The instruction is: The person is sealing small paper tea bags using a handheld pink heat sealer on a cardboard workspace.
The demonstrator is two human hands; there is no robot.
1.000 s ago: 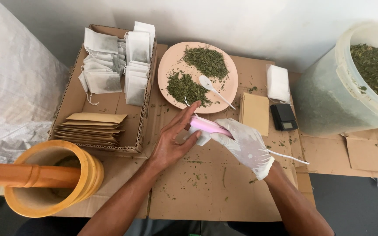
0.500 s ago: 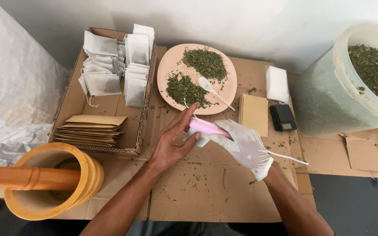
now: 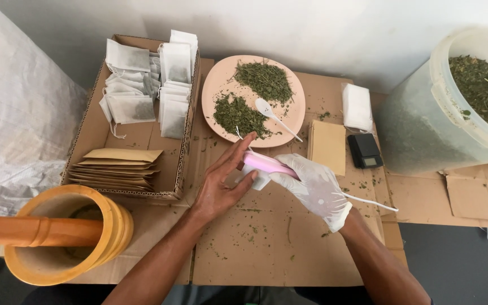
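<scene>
Both hands meet at frame centre: the gloved right hand [image 3: 316,189] grips a pink heat sealer [image 3: 262,164] clamped on a small white tea bag [image 3: 258,181], which the bare left hand [image 3: 221,183], fingers extended, steadies. Sealing looks underway; releasing cleanly calls for an even squeeze.

Soft, even daylight fills the scene — bright but not harsh, with no hard glare. Shadows are faint and short, pooling just under the hands and beside the cardboard box [image 3: 131,121]. The centre is sharp; the wide lens bows the edges, bending the bucket [image 3: 453,107] and the mortar [image 3: 66,234] — corners look slightly soft and darker.
</scene>
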